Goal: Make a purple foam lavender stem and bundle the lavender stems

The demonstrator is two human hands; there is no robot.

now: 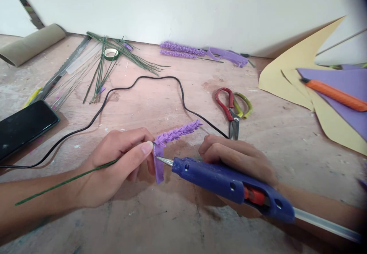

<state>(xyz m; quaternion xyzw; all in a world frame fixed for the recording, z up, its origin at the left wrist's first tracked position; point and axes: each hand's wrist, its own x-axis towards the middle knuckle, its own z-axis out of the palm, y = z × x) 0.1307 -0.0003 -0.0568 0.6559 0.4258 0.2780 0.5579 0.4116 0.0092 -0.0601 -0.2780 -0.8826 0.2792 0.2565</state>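
Observation:
Between thumb and fingers, my left hand (pixel 120 166) pinches a purple craft flower (pixel 177 132) just below its ruffled head. Its green stem (pixel 67 183) runs back across my left wrist. From the pinch hangs a loose purple strip (pixel 158 166). My right hand (pixel 237 156) is wrapped round a blue hot glue gun (pixel 212 177), partly hidden behind its body. The metal nozzle points left, at or very close to the strip; contact cannot be made out. A clear glue stick (pixel 327 224) sticks out of the gun's rear.
Red and yellow-handled scissors (pixel 231 118) lie beyond my right hand. A black cord (pixel 137 78) curves across the table. Green wires (pixel 100 70), a tape roll (pixel 111 54), finished purple flowers (pixel 182 50), a phone (pixel 28 126), a cardboard tube (pixel 34 44) and an orange cutter (pixel 335 94) lie around.

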